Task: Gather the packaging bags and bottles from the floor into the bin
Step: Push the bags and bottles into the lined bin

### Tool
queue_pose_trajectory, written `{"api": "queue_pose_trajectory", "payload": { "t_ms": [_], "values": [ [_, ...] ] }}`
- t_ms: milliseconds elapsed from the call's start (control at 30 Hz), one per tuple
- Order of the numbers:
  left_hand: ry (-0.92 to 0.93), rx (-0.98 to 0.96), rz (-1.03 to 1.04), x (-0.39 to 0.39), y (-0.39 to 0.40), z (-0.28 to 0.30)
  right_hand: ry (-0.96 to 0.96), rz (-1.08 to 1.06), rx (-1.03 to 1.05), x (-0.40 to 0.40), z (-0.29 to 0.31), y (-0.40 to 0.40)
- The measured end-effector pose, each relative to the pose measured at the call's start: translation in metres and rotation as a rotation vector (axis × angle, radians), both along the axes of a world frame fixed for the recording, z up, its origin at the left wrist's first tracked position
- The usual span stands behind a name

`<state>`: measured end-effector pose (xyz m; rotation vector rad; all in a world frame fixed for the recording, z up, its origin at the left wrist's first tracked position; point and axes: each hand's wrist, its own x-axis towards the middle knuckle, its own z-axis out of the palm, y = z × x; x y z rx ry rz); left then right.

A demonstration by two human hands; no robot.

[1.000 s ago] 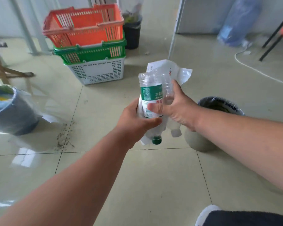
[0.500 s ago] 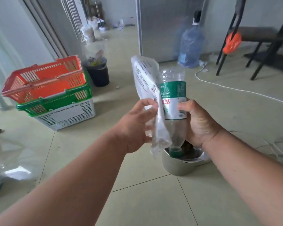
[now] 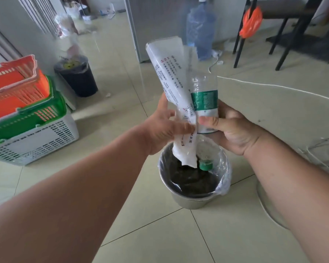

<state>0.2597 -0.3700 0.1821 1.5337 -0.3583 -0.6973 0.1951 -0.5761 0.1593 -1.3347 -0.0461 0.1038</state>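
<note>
Plastic bottle [image 3: 203, 103] clamped inside right-hand fingers [image 3: 210, 121], cap down.

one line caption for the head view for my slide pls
Both hands lower a white printed packaging bag and an upside-down green-labelled clear plastic bottle into a plastic-lined metal bin.
</note>
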Motion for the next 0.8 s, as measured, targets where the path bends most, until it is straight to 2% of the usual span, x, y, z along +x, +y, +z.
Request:
{"api": "queue_pose_trajectory", "payload": {
  "t_ms": [200,400,567,667,733,800],
  "values": [
    [-0.05,0.013,-0.061,0.013,-0.018,-0.052,-0.023,-0.077,-0.145,0.006,-0.046,0.012],
    [-0.107,0.315,-0.002,0.0,-0.006,-0.105,0.073,-0.143,-0.358,-0.011,-0.11,0.01],
    [-0.311,0.508,-0.094,-0.018,-0.007,-0.106,0.175,-0.208,-0.588,-0.018,-0.14,0.008],
    [-0.402,0.583,-0.138,-0.03,-0.001,-0.106,0.193,-0.156,-0.614,-0.022,-0.144,0.002],
    [-0.373,0.584,-0.129,-0.038,0.007,-0.112,0.232,-0.151,-0.596,-0.028,-0.135,-0.002],
    [-0.307,0.505,-0.155,-0.045,0.013,-0.116,0.304,-0.111,-0.544,-0.035,-0.127,-0.007]
  ]
}}
